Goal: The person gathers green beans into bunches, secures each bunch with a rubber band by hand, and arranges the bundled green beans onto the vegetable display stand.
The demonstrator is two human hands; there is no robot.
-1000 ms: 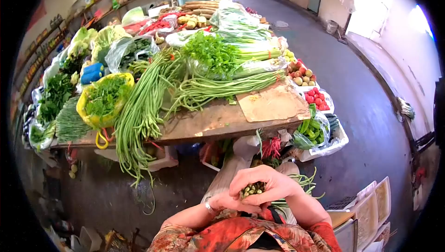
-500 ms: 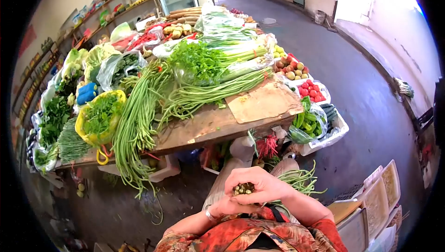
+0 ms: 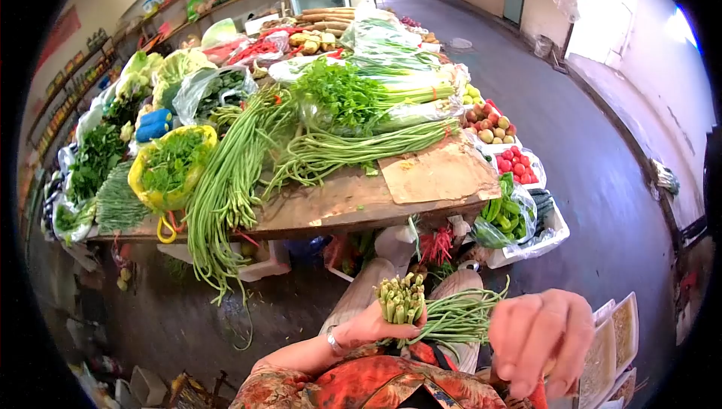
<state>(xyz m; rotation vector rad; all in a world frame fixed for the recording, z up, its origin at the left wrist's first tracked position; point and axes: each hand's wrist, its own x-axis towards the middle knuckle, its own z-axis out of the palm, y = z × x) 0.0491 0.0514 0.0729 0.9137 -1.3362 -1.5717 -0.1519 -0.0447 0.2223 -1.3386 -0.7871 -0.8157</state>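
Table, bag of greens, handheld beans.

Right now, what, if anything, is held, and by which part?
The left hand grips a bunch of long green beans near its gathered ends; whether the right hand holds anything cannot be told.
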